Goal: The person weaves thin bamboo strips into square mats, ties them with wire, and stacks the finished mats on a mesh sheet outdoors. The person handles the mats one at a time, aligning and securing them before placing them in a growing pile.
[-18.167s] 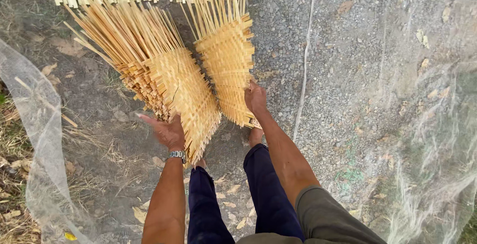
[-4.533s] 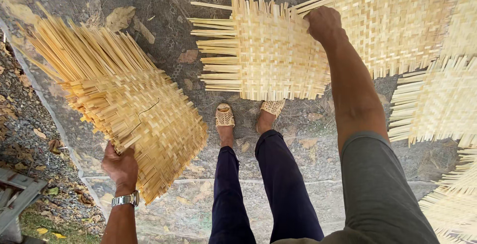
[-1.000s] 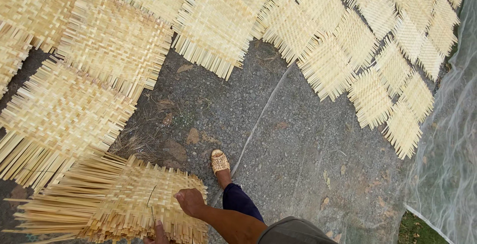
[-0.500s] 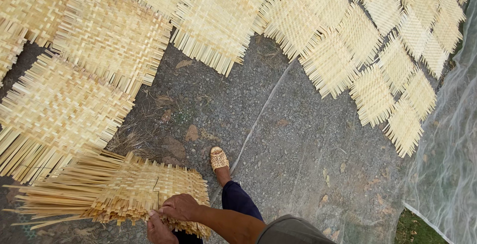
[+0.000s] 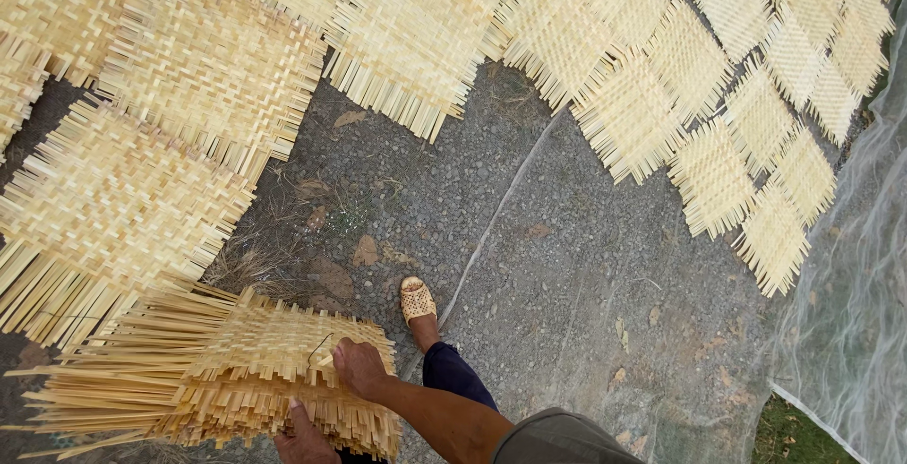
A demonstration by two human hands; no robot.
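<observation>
A stack of woven bamboo mats (image 5: 217, 374) with loose splayed strips sits low at the bottom left, held in front of me. My right hand (image 5: 357, 367) grips the top mat at its right edge. Under the stack's lower edge my left hand (image 5: 304, 438) holds it from below, partly cut off by the frame. My foot in a woven sandal (image 5: 417, 300) stands on the grey gravel just right of the stack.
Many pale woven bamboo mats (image 5: 406, 39) lie spread flat over the ground across the top and left. A row of smaller mats (image 5: 756, 124) runs to the upper right. White netting (image 5: 850, 332) covers the right edge beside grass. A thin line (image 5: 491, 228) crosses the gravel.
Over the last second the stack has risen slightly in view and my right hand has shifted onto its top edge. The left hand has come under the stack.
</observation>
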